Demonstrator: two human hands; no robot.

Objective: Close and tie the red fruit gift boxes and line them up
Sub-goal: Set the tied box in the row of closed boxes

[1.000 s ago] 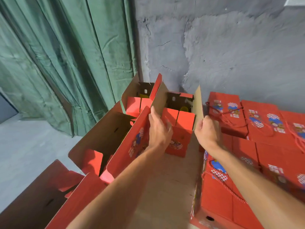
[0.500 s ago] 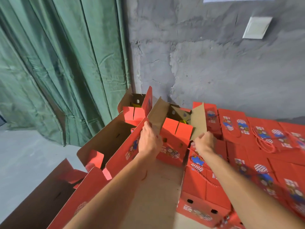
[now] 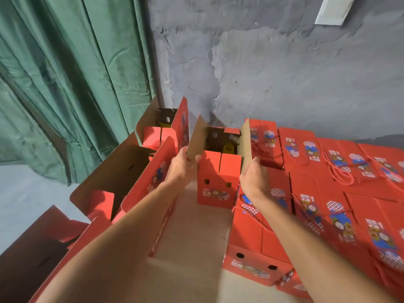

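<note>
Red cardboard fills the floor against the grey wall [image 3: 284, 73]: on the right, a block of closed boxes [image 3: 328, 193] lies in rows, tops folded down and red cord handles [image 3: 341, 176] looped over them, so that part of the job looks finished. The open box [image 3: 218, 178] now being worked stands in the middle, just beside the end of that block, with its two long brown-lined flaps upright and something yellow showing inside. The left hand [image 3: 181, 166] pinches the near lower corner of the left flap [image 3: 197, 136] between thumb and fingers. The right hand [image 3: 254, 174] is at the near bottom edge of the right flap [image 3: 246, 143], fingers curled against it; whether it truly grips the card or only presses on it I cannot tell. The short red end flaps at the near end stand up too. By my judgement this box is at the start of closing, with folding and tying ahead. To the left, near the green curtain [image 3: 65, 73], several more open boxes [image 3: 131, 171] wait with flaps spread, so a fair share of the work remains.
</note>
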